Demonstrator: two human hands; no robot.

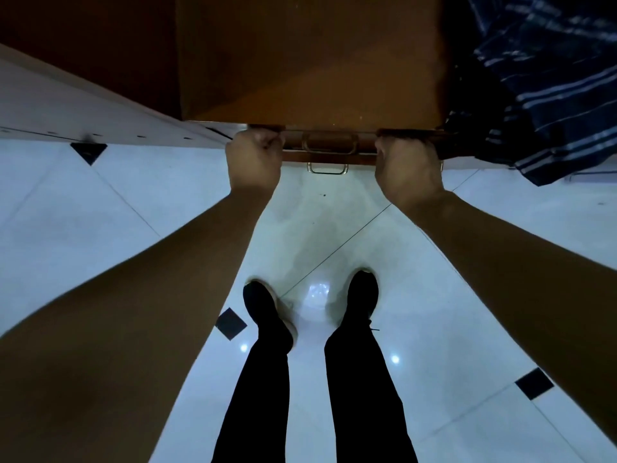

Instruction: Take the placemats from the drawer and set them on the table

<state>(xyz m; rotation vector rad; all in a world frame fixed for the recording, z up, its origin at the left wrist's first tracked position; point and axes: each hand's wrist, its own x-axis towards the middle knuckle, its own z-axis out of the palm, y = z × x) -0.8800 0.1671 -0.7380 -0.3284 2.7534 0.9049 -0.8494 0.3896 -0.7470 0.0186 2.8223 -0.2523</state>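
I have my left hand (253, 158) and right hand (405, 168) clenched on the drawer front (330, 147) at mid-frame, its length running left-right; no placemats visible.

Head cam, steep down, close over drawer front (329, 147).

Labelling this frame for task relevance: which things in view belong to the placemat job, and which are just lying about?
Job:
- drawer front, gripped along its top edge
- left hand, fingers curled over that edge
- right hand, likewise
- brass handle between the hands, untouched
No placemats visible.

Lying about:
- striped dark cloth hanging at right
- second brass handle, lower
- tiled floor
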